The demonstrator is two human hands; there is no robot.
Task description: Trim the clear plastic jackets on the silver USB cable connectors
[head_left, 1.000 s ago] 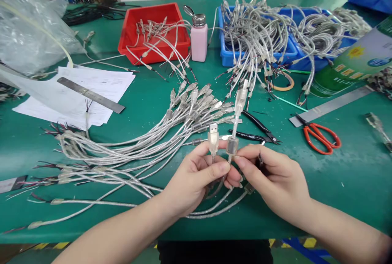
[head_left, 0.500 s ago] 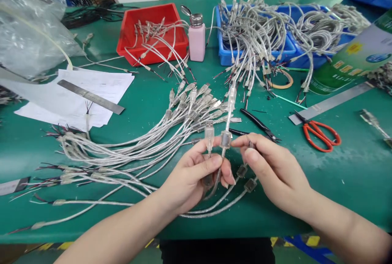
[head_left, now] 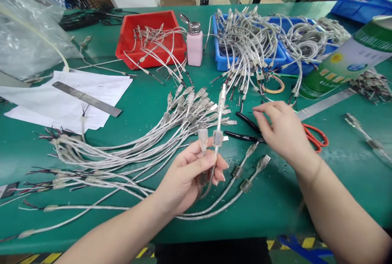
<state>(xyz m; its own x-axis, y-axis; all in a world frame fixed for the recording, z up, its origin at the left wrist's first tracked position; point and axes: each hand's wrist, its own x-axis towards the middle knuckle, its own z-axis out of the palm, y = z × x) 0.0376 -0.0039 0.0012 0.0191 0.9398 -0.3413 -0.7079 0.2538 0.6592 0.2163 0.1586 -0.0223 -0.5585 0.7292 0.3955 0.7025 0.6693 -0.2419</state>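
Observation:
My left hand (head_left: 187, 176) is closed around two clear USB cables (head_left: 217, 133), their plugs standing upright above my fingers. My right hand (head_left: 283, 131) has its fingers loosely spread and holds nothing; it hovers over the black cutting pliers (head_left: 248, 129) lying on the green table (head_left: 337, 182). Two more cables with ferrite beads (head_left: 249, 174) lie on the table between my hands. A big fan of finished silver cables (head_left: 147, 141) spreads to the left of my left hand.
Red-handled scissors (head_left: 317, 137) lie just right of my right hand. A red bin (head_left: 147, 37), pink dispenser bottle (head_left: 194, 45) and blue bins (head_left: 245, 51) full of cables stand at the back. Papers with a steel ruler (head_left: 87, 98) lie at left; a tape roll (head_left: 274, 86) sits mid-table.
My right hand let go of the cables and moved up and right to above the pliers. My left hand keeps holding two cables; two others now lie on the table.

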